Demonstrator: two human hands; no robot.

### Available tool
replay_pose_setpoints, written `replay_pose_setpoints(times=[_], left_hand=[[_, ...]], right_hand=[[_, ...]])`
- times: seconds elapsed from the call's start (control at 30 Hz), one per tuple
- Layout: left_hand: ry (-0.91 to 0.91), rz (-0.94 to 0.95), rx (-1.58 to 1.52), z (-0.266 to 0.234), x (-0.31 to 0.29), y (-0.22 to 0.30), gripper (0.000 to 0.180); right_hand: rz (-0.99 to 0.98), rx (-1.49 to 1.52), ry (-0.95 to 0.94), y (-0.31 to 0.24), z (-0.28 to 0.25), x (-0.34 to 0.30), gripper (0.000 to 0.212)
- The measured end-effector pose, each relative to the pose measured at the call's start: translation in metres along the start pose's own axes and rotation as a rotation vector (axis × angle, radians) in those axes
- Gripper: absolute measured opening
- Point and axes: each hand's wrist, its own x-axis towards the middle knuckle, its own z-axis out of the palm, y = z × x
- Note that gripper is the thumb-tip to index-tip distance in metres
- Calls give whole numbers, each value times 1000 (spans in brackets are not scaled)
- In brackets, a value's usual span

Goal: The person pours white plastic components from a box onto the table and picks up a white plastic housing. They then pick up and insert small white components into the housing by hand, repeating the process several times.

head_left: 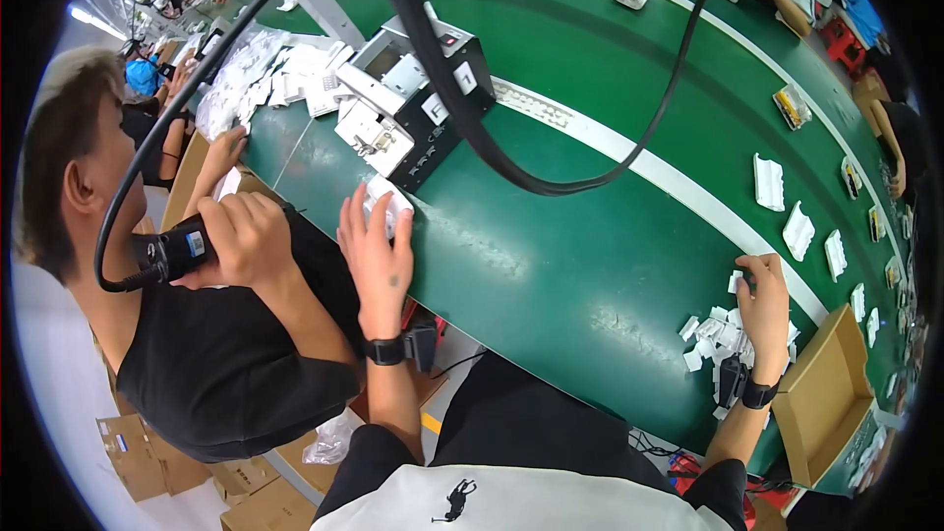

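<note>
My left hand (379, 261) is at the near left edge of the green table, its thumb and fingers around a white plastic part (391, 205). The fingers partly cover this part. On the right, my right hand (763, 310) is bent over a loose pile of small white plastic pieces (721, 332). One small white piece (736, 281) shows at its thumb and fingertips, apart from the pile. Both wrists wear black straps with a small box.
A black and silver machine (408, 103) stands beyond my left hand, near heaped white parts (305, 74). An open cardboard box (826, 393) sits right of the pile. A black cable (551, 182) hangs across the view. At left, a co-worker's hand (246, 236) grips a black handheld device (182, 248).
</note>
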Motion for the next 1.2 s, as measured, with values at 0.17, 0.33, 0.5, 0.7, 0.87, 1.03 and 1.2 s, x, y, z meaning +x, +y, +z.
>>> replay_pose_setpoints(times=[0.17,0.33,0.5,0.7,0.87,1.03,1.2], left_hand=[[-230,-1,-89,-22,-1,23,29],[-325,22,-326,-22,-24,76,27],[-579,194,-558,-13,-37,129,18],[-441,275,-669,25,-38,150,14],[-334,343,-697,32,-41,142,15],[-371,358,-668,35,-43,149,15],[-366,307,-677,37,-42,147,14]], right_hand=[[42,-28,-49,2,-6,-13,46],[-4,186,-115,-22,-8,7,29],[-16,349,-107,-38,2,3,21],[-175,368,-84,-55,31,-3,18],[-230,376,-148,-53,26,-6,22],[-214,-145,-21,-62,26,-7,23],[-477,137,30,-116,28,3,17]])
